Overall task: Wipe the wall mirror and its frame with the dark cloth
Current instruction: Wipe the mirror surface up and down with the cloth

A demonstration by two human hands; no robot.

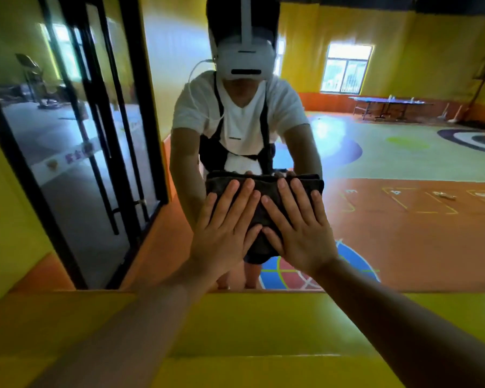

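Observation:
The wall mirror (389,163) fills most of the view and shows my own reflection. A folded dark cloth (263,182) lies flat against the glass at the middle. My left hand (224,233) and my right hand (300,233) press on it side by side, fingers spread and pointing up, thumbs nearly touching. The hands hide the cloth's lower part. A black frame bar (39,197) runs diagonally at the left; I cannot tell whether it belongs to the mirror or to a glass door.
A yellow padded ledge (263,317) runs below the mirror's bottom edge, under my forearms. A yellow wall with an orange base (48,273) is at the left. The reflection shows a big hall with a coloured floor and a blue table (389,103).

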